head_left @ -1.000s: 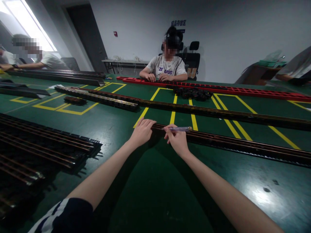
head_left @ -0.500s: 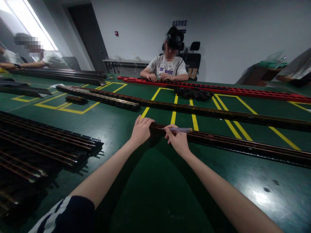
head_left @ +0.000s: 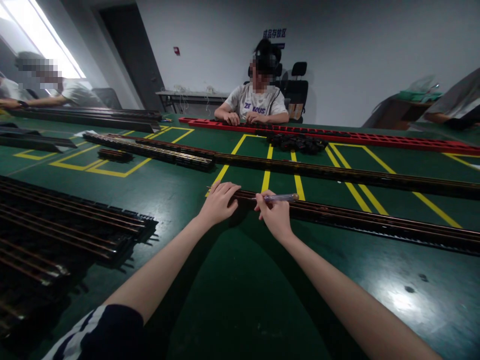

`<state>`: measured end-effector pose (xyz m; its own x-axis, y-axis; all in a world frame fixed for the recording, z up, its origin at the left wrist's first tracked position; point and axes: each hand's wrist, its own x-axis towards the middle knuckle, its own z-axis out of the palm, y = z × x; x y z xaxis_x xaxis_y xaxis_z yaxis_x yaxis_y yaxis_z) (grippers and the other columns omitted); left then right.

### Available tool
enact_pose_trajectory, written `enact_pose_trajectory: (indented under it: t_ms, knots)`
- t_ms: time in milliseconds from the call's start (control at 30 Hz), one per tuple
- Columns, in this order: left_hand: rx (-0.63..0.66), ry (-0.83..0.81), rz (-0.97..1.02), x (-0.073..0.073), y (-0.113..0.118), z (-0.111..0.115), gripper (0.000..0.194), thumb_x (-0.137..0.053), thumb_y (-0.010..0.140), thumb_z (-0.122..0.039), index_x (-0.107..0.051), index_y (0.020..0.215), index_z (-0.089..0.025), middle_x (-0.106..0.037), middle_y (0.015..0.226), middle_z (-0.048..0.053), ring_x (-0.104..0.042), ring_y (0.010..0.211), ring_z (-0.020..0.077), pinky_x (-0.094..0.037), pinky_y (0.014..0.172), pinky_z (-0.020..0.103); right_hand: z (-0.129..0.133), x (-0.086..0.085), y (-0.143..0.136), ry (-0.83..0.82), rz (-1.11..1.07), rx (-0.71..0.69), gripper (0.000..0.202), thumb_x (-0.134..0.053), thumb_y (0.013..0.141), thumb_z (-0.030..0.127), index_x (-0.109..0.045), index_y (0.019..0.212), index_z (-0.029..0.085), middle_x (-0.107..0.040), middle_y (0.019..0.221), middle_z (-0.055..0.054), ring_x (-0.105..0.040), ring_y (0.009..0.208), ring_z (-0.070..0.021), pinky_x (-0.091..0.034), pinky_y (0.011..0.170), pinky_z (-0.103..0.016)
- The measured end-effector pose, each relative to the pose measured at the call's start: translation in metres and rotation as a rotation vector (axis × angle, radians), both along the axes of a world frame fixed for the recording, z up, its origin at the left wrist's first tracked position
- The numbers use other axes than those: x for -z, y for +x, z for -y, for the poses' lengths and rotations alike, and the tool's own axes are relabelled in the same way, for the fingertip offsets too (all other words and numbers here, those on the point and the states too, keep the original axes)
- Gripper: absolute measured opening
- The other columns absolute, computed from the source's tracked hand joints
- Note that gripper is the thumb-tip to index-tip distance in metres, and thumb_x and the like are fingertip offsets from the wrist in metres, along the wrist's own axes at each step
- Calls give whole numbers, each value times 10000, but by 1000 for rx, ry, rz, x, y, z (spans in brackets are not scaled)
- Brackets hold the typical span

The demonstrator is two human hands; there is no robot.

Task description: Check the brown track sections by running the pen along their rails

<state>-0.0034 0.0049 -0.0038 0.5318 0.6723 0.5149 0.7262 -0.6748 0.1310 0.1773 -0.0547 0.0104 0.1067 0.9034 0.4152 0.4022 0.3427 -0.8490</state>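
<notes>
A long dark rail with copper-coloured strips point(head_left: 348, 219) runs from between my hands to the right edge of the head view. My left hand point(head_left: 218, 204) grips its left end, with the fingers over the top and the thumb on the near side. Thin tips of the strips poke out just beyond that hand. My right hand point(head_left: 275, 216) is closed around a small screwdriver point(head_left: 283, 197) with a clear purplish handle. The screwdriver lies nearly level, its shaft pointing left along the rail; its exact tip is hard to make out.
Several similar rails point(head_left: 71, 210) lie at the left on the green table point(head_left: 240, 300). Another long rail point(head_left: 318, 172) crosses behind my hands. Farther back are a pile of black parts point(head_left: 298, 143) and a red rack point(head_left: 375, 139), where a person point(head_left: 258, 102) sits.
My left hand has shifted slightly left and its thumb now shows apart from the fingers; strip tips have come into view beyond it. My right hand keeps the screwdriver in nearly the same place.
</notes>
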Motion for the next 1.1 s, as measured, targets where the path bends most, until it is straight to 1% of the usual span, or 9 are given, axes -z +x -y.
enact_pose_trajectory:
  t_ms: [200, 367, 467, 533, 800, 1100]
  knots:
    - [1, 4, -23, 0, 1, 0, 363, -472, 856, -211, -557, 1204, -155, -644, 1164, 115, -560, 1123, 260, -393, 1016, 460, -2, 3, 1, -36, -6, -29, 332, -498, 891, 478, -555, 738, 189, -621, 558, 5, -566, 396, -111, -422, 389, -200]
    - [-17, 7, -47, -1, 1, 0, 367, -481, 854, -214, -562, 1204, -136, -646, 1167, 128, -558, 1117, 273, -402, 995, 458, -3, 2, 5, -72, -11, -69, 344, -497, 889, 498, -541, 734, 193, -597, 540, 16, -541, 381, -102, -405, 374, -190]
    - [-26, 14, -51, 0, 1, 0, 368, -489, 847, -209, -563, 1201, -139, -645, 1170, 125, -556, 1117, 273, -400, 995, 453, -2, 1, 9, -102, -1, -136, 359, -503, 880, 524, -558, 763, 189, -605, 572, 5, -546, 400, -107, -426, 380, -199]
    - [-33, 13, -54, 0, 1, 0, 364, -490, 848, -212, -560, 1200, -149, -645, 1169, 118, -557, 1108, 272, -403, 989, 451, -3, 2, 11, -109, -15, -154, 382, -500, 875, 549, -570, 781, 185, -608, 578, 2, -551, 405, -110, -438, 383, -205]
    - [-38, -2, -71, 2, 0, -1, 362, -480, 858, -219, -546, 1209, -161, -637, 1181, 113, -552, 1114, 277, -394, 995, 460, -6, 11, 9, -80, -25, -120, 471, -465, 865, 624, -603, 817, 177, -618, 577, -2, -566, 408, -110, -445, 375, -202]
    - [-52, 2, -78, 3, 1, -2, 371, -485, 836, -194, -553, 1201, -198, -643, 1176, 97, -557, 1113, 275, -392, 994, 458, -2, 5, 9, -32, 78, -81, 412, -452, 907, 552, -591, 765, 191, -628, 598, -12, -583, 452, -127, -455, 405, -222]
